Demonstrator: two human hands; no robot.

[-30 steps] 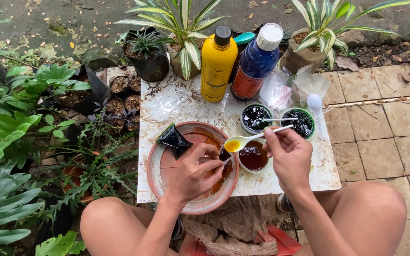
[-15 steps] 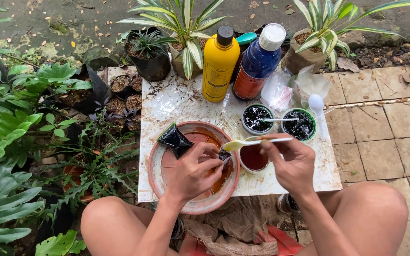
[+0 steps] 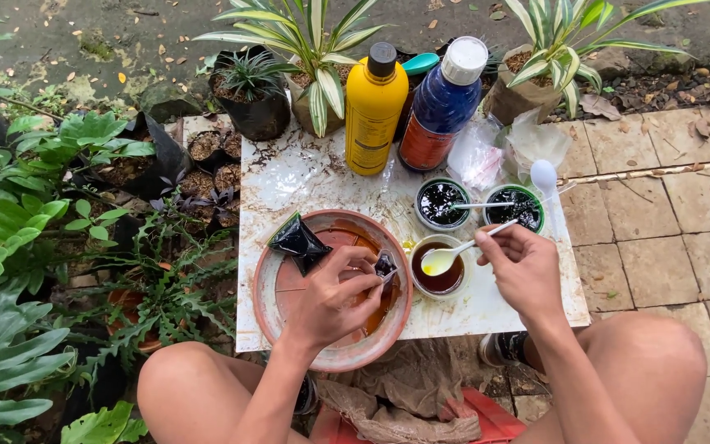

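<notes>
The right hand (image 3: 523, 267), right of centre in the frame, pinches a white plastic spoon (image 3: 454, 255) with yellow liquid in its bowl, held over the small cup of brown liquid (image 3: 439, 275), while the left hand (image 3: 330, 300) grips a small black nursery bag (image 3: 385, 265) over the terracotta saucer (image 3: 289, 329) at lower centre — a dosing step, I'd judge, calling next for a steady tilt of the spoon. Counted: two tall bottles — one yellow (image 3: 374, 111), one blue (image 3: 441, 103) — three small cups, two spoons in use, and a second black bag (image 3: 297, 240) lying in the saucer.
</notes>
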